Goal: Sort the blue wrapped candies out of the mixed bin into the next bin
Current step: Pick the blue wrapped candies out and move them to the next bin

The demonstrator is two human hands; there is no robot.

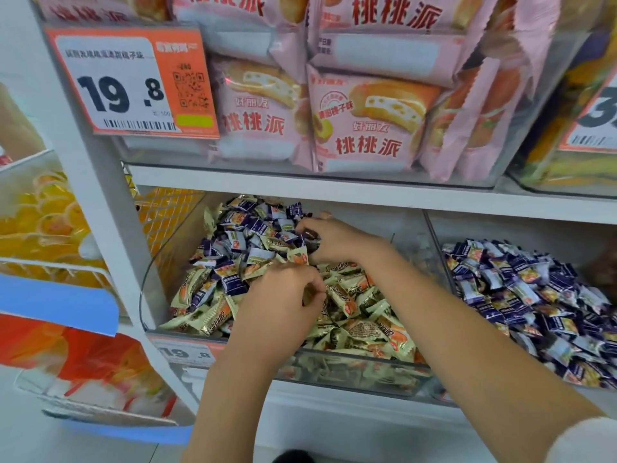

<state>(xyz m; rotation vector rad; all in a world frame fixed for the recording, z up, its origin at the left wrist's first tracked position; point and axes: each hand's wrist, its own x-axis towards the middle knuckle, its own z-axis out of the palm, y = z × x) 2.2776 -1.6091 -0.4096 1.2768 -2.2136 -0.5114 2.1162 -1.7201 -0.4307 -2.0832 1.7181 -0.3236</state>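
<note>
We have both hands in the mixed bin (157, 262) on the lower shelf (334, 192). The blue wrapped candies (247, 225) lie heaped in its far-left part, while the cream wrapped candies (360, 315) fill the near and right part. Our right hand (329, 240) reaches to the far edge of the blue heap, its fingers curled round what looks like a dark wrapper or several; we cannot tell how many. Our left hand (283, 295) sits nearer, at the seam between blue and cream, its fingers (314, 289) curled and seemingly pinching a wrapper, whose colour we cannot make out.

The next bin (434, 248), already well stocked with blue candies (521, 289), stands just to the right beyond a clear divider. So the carry runs rightward, and our right hand is the nearer one to that bin. The remaining blue pieces lie left of and beyond both hands, tumbled at all angles with no common long axis.
</note>
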